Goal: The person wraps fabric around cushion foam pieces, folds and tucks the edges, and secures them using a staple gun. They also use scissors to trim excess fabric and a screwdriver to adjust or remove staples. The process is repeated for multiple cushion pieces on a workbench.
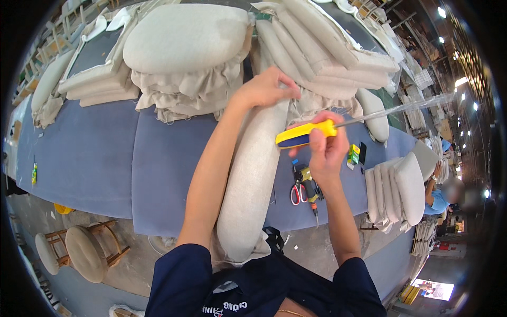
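Observation:
A long cream upholstered cushion (253, 174) stands on its edge, reaching from my body across the blue-grey table. My left hand (266, 87) rests over its far end, with bent fingers closed at the loose fabric edge; the fingertips are partly hidden. In my right hand (328, 153) is a screwdriver (306, 134) with a yellow and dark blue handle. Its long thin shaft points up and to the right, away from the cushion. The handle crosses in front of the cushion's right side; I cannot tell whether they touch.
Red-handled scissors (297, 194) and a pneumatic tool (311, 191) lie right of the cushion. Beyond them are a small yellow-green box (353, 155) and stacked cushions (393, 190). Tall cushion piles (187, 39) line the far side. Stools (87, 253) stand at lower left; another person (439, 198) is at far right.

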The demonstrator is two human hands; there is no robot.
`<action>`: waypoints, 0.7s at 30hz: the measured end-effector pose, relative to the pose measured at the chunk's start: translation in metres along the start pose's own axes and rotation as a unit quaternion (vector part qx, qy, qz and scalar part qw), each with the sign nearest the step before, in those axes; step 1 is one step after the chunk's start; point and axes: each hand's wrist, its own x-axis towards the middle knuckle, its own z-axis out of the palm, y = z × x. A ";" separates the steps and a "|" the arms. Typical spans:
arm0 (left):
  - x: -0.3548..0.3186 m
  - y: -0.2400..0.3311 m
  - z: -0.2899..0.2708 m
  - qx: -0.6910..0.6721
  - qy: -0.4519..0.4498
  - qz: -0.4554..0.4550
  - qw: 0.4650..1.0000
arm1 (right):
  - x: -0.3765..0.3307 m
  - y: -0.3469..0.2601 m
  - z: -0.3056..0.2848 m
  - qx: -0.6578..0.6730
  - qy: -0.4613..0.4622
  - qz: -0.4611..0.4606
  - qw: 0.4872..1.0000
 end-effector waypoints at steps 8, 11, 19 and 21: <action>0.000 -0.010 -0.005 -0.049 -0.027 0.028 0.998 | 0.008 -0.012 -0.010 0.005 0.067 -0.119 0.991; -0.002 -0.009 -0.013 -0.027 -0.012 0.035 0.999 | 0.006 -0.004 0.002 -0.036 -0.042 -0.068 0.996; 0.000 -0.006 -0.008 -0.017 -0.038 0.007 0.999 | 0.003 0.006 0.002 0.043 0.028 -0.081 0.995; 0.004 -0.007 -0.009 -0.012 -0.042 0.017 0.999 | 0.010 0.006 -0.005 -0.103 -0.041 -0.093 0.989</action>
